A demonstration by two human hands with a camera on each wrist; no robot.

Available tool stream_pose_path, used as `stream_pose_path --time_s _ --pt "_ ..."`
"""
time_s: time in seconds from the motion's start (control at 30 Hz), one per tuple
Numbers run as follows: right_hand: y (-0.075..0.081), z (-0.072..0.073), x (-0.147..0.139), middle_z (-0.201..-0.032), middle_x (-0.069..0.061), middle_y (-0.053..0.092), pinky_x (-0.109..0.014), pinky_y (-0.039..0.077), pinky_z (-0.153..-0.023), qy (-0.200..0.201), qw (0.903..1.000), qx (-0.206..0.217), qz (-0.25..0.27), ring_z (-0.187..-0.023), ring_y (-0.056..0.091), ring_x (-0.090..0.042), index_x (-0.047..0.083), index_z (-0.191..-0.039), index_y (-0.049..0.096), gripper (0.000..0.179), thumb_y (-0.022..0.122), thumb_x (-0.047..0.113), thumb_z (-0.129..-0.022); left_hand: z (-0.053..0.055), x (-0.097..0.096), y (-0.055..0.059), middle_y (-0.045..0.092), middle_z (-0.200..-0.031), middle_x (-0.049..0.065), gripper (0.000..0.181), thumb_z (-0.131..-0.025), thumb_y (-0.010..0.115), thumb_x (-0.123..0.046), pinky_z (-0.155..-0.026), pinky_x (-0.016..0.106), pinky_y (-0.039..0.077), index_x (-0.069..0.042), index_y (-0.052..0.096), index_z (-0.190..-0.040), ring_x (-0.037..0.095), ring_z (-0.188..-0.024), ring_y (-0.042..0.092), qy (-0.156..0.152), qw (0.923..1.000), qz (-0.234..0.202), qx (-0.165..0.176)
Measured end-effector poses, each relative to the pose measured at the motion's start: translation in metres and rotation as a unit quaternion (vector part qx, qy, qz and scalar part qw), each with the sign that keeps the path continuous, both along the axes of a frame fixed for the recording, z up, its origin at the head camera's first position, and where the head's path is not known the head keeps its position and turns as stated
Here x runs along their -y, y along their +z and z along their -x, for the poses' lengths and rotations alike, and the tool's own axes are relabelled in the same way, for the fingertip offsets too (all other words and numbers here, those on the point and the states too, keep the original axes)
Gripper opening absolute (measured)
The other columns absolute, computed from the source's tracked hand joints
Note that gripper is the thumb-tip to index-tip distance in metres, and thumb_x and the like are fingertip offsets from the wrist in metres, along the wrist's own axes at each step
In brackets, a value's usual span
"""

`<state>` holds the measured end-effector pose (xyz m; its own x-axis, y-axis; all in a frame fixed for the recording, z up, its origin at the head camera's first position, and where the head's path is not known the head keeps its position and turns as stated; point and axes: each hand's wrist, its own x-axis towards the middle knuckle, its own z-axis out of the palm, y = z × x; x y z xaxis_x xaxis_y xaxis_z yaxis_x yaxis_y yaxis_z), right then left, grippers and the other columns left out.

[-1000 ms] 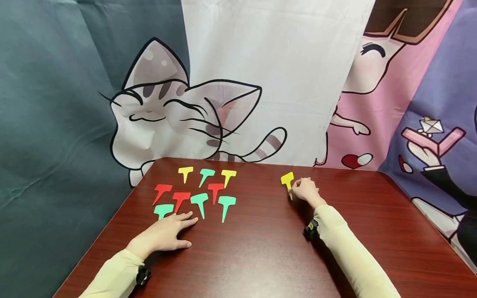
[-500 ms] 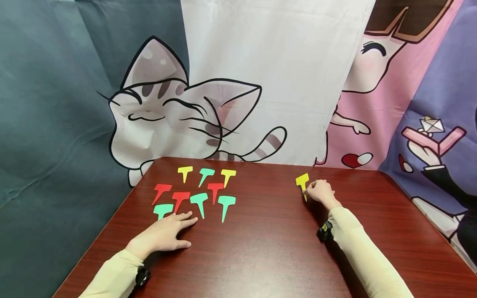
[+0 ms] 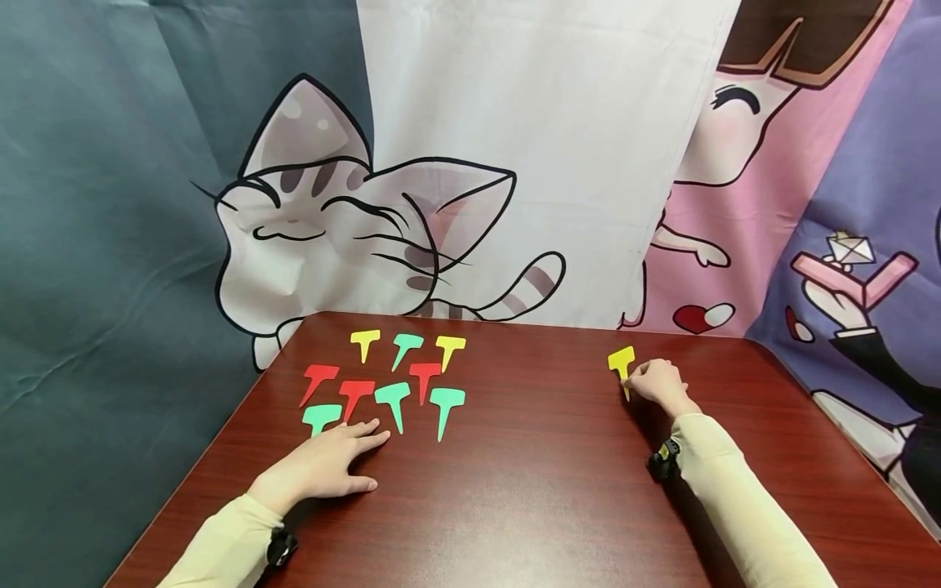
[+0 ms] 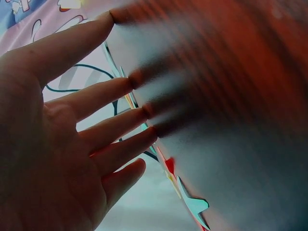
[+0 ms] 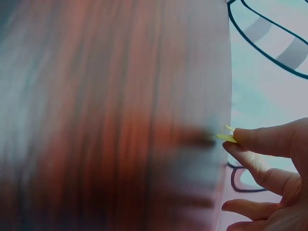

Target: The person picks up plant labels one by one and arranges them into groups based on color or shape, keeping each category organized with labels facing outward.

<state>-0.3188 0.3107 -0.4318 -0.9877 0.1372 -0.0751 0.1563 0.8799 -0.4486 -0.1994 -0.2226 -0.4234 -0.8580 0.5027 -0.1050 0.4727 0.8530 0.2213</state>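
Observation:
My right hand [image 3: 659, 384] pinches a yellow T-shaped plant label [image 3: 622, 358] by its stem, over the right part of the table. In the right wrist view, thumb and forefinger close on the yellow sliver of that label [image 5: 225, 138], while the other fingers stay loosely bent. My left hand [image 3: 327, 461] lies with fingers spread on the table at the left, its fingertips beside a green label [image 3: 322, 416] and a red one [image 3: 356, 396]. Nothing is held in it, as the left wrist view of the open palm [image 4: 53, 134] shows.
At the table's left is a loose group of flat T-shaped labels: two yellow, including one [image 3: 451, 349], several green, including one [image 3: 445, 404], and red ones such as this label [image 3: 425, 376]. Behind the brown table [image 3: 515, 490] hangs a cartoon cat backdrop [image 3: 470, 220].
My right hand has moved to the right across the table, carrying the pinched yellow label. The left hand and the grouped labels stay where they were.

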Motion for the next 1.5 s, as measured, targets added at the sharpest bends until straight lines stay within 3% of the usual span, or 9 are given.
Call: stream_pose_path --time_s 0.3,0.5,0.87,1.1,1.4,1.5 --pt "0.002 -0.004 -0.021 -0.07 -0.009 0.053 -0.081 0.024 -0.089 -0.014 0.9998 0.017 0.001 -0.095 0.051 -0.042 0.015 -0.054 0.051 0.036 0.065 0.033 -0.082 -0.001 0.0 0.002 0.045 -0.145 0.013 0.068 -0.08 0.071 -0.041 -0.103 0.057 0.037 -0.016 0.05 -0.139 0.04 -0.131 0.042 -0.001 1.0 -0.001 0.0" --pt "0.003 -0.007 -0.033 -0.074 -0.011 0.057 -0.082 0.023 -0.088 -0.02 0.9996 0.022 0.001 -0.098 0.051 -0.044 0.012 -0.061 0.06 0.03 0.067 0.033 -0.081 -0.002 -0.001 0.003 0.045 -0.145 0.013 0.068 -0.079 0.072 -0.041 -0.103 0.058 0.036 -0.016 0.05 -0.139 0.04 -0.131 0.042 0.004 1.0 -0.003 0.005" --pt "0.004 -0.013 -0.049 -0.062 -0.002 0.057 -0.082 0.025 -0.085 -0.023 0.9994 0.027 -0.002 -0.09 0.053 -0.039 0.01 -0.061 0.064 0.031 0.067 0.034 -0.08 -0.003 0.0 0.003 0.044 -0.145 0.013 0.069 -0.079 0.072 -0.041 -0.103 0.057 0.036 -0.017 0.05 -0.139 0.04 -0.131 0.042 0.002 1.0 0.0 0.008" --pt "0.008 -0.017 -0.055 -0.058 -0.002 0.059 -0.078 0.034 -0.083 -0.03 0.9993 0.019 -0.004 -0.081 0.053 -0.033 0.009 -0.058 0.065 0.033 0.07 0.034 -0.079 -0.002 0.0 0.003 0.045 -0.145 0.014 0.068 -0.079 0.072 -0.041 -0.102 0.056 0.038 -0.016 0.05 -0.139 0.04 -0.13 0.043 0.0 1.0 -0.005 0.004" --pt "0.006 -0.018 -0.06 -0.074 -0.016 0.063 -0.084 0.027 -0.08 -0.042 0.9989 0.015 -0.011 -0.095 0.054 -0.049 0.009 -0.057 0.063 0.035 0.072 0.036 -0.077 -0.001 0.0 0.001 0.045 -0.144 0.014 0.068 -0.079 0.072 -0.041 -0.102 0.056 0.038 -0.016 0.05 -0.139 0.04 -0.13 0.043 -0.004 1.0 -0.003 -0.001" --pt "0.006 -0.019 -0.061 -0.072 -0.014 0.064 -0.083 0.027 -0.08 -0.044 0.9989 0.014 -0.012 -0.097 0.054 -0.051 0.01 -0.055 0.062 0.036 0.073 0.037 -0.076 -0.001 0.0 0.001 0.045 -0.145 0.013 0.068 -0.079 0.072 -0.041 -0.103 0.056 0.038 -0.016 0.05 -0.139 0.039 -0.131 0.043 -0.001 1.0 -0.003 0.0"
